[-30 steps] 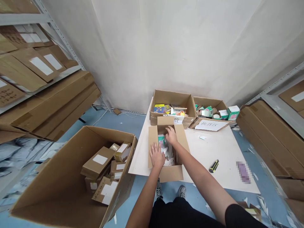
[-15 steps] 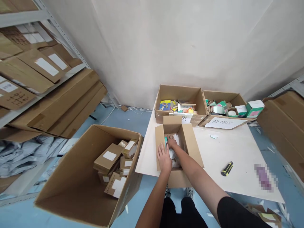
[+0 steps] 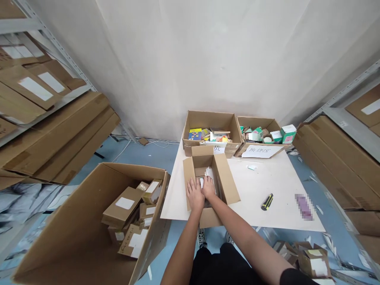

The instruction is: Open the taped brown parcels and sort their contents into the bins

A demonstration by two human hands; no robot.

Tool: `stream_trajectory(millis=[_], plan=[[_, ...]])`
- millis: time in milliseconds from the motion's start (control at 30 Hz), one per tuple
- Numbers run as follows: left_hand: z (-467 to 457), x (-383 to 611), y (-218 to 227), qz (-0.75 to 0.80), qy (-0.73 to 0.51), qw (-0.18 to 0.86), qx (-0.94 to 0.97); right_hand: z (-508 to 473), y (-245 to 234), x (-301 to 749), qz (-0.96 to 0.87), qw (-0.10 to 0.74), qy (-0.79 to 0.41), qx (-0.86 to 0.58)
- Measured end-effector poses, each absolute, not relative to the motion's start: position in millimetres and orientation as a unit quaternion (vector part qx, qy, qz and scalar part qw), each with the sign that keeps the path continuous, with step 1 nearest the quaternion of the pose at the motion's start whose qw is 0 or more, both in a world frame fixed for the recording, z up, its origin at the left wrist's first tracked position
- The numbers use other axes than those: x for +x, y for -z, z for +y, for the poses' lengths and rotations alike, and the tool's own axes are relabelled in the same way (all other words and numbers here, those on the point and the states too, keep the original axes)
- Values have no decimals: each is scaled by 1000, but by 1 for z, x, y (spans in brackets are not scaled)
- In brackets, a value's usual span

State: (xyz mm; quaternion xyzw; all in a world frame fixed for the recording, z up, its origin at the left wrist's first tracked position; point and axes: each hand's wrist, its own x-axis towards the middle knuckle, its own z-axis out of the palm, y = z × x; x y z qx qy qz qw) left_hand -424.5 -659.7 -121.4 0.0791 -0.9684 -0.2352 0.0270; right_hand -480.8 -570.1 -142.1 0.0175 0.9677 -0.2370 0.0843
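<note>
An open cardboard box (image 3: 228, 183) stands on the white table (image 3: 267, 186) right in front of me, flaps up, with white paper (image 3: 209, 174) inside. My left hand (image 3: 194, 194) lies flat with fingers spread on the box's near left side. Beside it, my right hand (image 3: 208, 187) reaches into the box, fingers extended and resting on the contents, touching the left hand. Neither hand visibly holds anything.
A black-and-yellow utility knife (image 3: 267, 202) lies right of the box. Two open cartons of small goods (image 3: 211, 135) (image 3: 261, 135) sit at the table's back. A large carton (image 3: 89, 221) of brown parcels stands on the floor at left. Shelves of flat cartons (image 3: 53, 130) flank both sides.
My right hand has drawn back from the far part of the box toward me and now lies next to my left hand. The green item seen earlier is out of sight.
</note>
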Motion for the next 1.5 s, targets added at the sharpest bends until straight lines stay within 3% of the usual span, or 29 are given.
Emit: stream_trajectory(millis=[133,200,567,800,933,1200,1333,1500], plan=[[-661,-426,121,-968,237,33,80,-564,130,-480,964,174,200,17],[-661,-427,119,-970,227,33,77,-561,119,-482,965,173,195,0],[-683,-431,120,-985,170,7,37,-540,2,-487,956,-60,255,-134],[-740,-453,103,-990,136,-28,-6,-458,-51,-474,961,-150,217,-78],[-787,-463,99,-994,101,-41,-2,-410,-28,-462,967,-149,206,-4],[-817,-461,87,-993,120,6,-2,-386,106,-431,977,58,193,69],[-818,-453,58,-976,196,91,7,-369,140,-407,977,66,193,68],[-790,-443,13,-929,279,243,-6,-355,139,-391,956,61,218,186]])
